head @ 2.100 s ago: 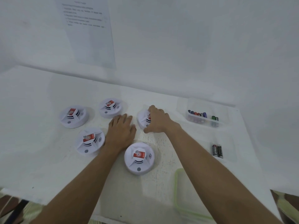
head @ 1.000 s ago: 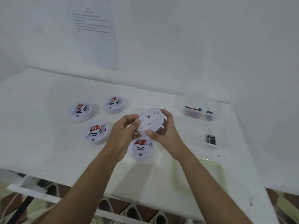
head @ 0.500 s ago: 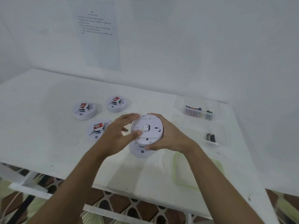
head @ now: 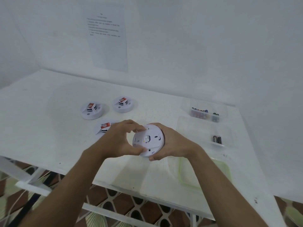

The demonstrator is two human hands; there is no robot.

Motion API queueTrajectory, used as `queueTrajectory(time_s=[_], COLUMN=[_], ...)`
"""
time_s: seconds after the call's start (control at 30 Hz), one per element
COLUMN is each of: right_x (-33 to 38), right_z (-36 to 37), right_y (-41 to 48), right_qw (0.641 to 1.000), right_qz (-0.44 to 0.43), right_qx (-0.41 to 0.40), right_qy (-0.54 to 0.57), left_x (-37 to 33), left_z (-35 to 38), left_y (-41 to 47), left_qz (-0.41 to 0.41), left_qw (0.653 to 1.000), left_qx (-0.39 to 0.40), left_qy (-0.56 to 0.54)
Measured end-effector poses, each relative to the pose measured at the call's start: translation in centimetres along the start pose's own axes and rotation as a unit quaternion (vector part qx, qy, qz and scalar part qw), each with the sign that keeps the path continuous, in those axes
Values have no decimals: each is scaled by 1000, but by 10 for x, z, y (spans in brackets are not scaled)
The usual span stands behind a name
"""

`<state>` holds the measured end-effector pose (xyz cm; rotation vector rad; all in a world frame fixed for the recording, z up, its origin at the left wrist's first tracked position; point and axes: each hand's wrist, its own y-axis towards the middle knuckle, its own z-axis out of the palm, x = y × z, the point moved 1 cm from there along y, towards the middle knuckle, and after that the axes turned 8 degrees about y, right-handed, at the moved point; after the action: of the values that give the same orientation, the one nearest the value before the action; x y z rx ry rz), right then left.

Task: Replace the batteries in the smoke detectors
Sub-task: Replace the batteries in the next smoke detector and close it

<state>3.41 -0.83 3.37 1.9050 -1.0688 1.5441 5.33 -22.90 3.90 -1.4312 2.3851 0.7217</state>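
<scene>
Matt white plastic smoke detector (head: 148, 139); matt, scuffed white table (head: 49, 128).

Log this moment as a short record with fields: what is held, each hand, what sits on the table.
held item: round white smoke detector, underside facing the camera, lifted above the table
left hand: fingers on the detector's left edge
right hand: wraps the detector's right edge
resting detectors: three in view, red labels up; nearest one partly hidden by the left hand
loose batteries: two black cells, right side
battery box: clear plastic container, far right
tray: green-rimmed clear tray, near right edge
surface: white table
</scene>
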Motion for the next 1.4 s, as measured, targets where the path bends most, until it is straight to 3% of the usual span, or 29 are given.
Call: queueTrajectory(time_s=[0.33, 0.63, 0.77, 0.93, 1.1, 1.27, 1.4], right_x=[-3, -11, -13, -18, -18, -13, -10], right_z=[9, 1, 0, -1, 3, 18, 35], right_y=[6, 6, 5, 4, 5, 8, 14], right_qw=[1000, 998, 998, 996, 994, 994, 993], right_qz=[-2, -2, -4, -12, -23, -33, -53], right_qx=[3, -43, -59, -93, -100, -84, -82], right_qy=[-19, -51, -35, 5, 29, 63, 69], left_x=[6, 36, 60, 78, 81, 59, 32], left_z=[9, -3, 0, 14, 20, 18, 19], left_y=[-8, -26, -40, -57, -62, -56, -41], left_qz=[-33, -85, -135, -162, -140, -169, -217], left_qw=[999, 992, 990, 979, 982, 985, 951], left_qx=[-17, -91, -36, 100, 89, -17, -25], left_qy=[-9, -11, 16, 68, 88, -38, -220])
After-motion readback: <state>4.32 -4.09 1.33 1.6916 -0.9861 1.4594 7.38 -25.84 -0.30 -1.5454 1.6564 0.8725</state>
